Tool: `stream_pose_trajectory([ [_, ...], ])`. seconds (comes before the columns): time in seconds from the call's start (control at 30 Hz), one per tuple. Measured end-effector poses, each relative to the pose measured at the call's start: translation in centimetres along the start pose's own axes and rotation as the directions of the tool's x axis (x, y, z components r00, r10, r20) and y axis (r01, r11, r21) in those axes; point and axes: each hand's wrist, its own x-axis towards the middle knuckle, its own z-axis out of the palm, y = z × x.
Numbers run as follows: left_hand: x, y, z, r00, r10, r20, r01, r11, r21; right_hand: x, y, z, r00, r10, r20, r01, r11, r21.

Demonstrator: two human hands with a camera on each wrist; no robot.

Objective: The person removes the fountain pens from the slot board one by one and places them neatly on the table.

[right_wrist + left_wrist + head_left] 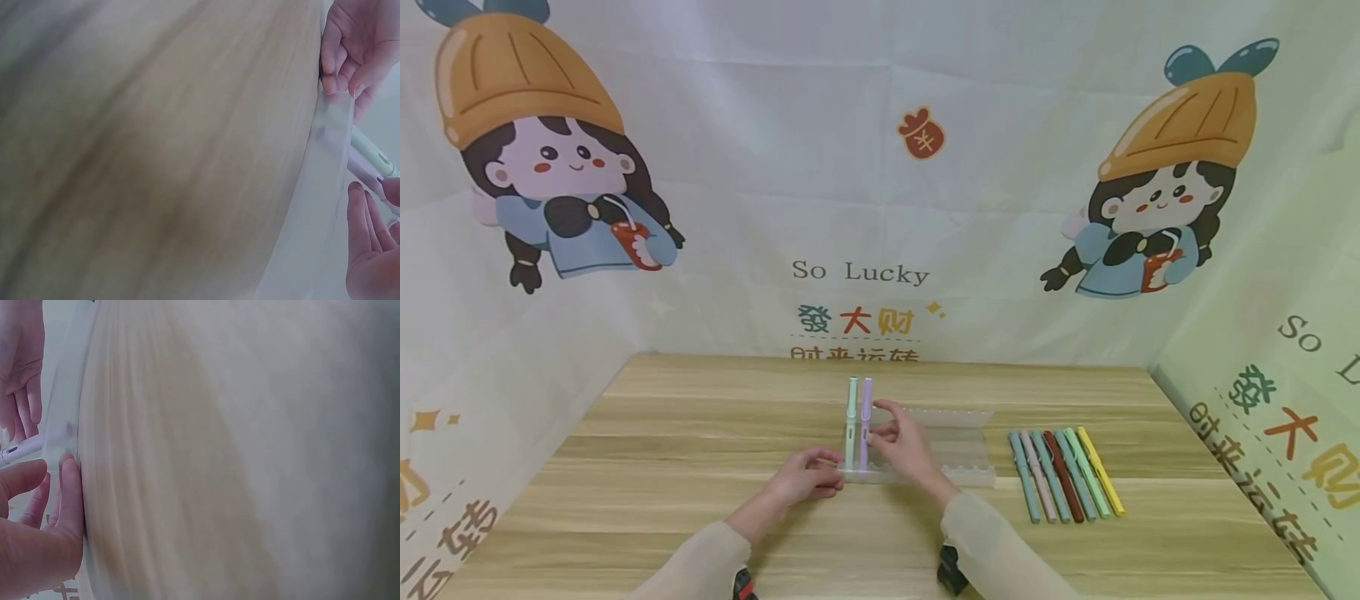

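Note:
A clear plastic pen rack [958, 446] with notched edges lies on the wooden table. My left hand [808, 475] pinches its left end between thumb and fingers, as the right wrist view also shows. Two capped pens lie side by side across the rack's left part: a pale green pen [851, 421] and, just right of it, a purple pen [866, 421]. Beside the purple pen is my right hand [901, 442], its thumb and index fingertips spread along the pen's right side. In the right wrist view the right hand's fingers [357, 219] extend below that pen.
Right of the rack, several capped pens lie in a slanted row, among them a dark red pen [1063, 475] and a yellow pen [1101, 471]. A printed cloth [760, 208] stands behind the wooden table [700, 433] and along its sides.

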Motion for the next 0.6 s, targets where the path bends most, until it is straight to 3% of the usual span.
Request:
stream_pose_trajectory([
  [0.3, 0.02, -0.06, 0.10, 1.000, -0.004, -0.005, 0.004, 1.000, -0.001, 0.57, 0.30, 0.54, 0.999, -0.040, -0.003, 0.040, 0.999, -0.009],
  [0.6, 0.08, -0.07, 0.06, 1.000, -0.002, -0.004, 0.002, 1.000, -0.005, 0.70, 0.06, 0.80, 0.999, -0.030, -0.029, 0.029, 0.999, -0.046],
])
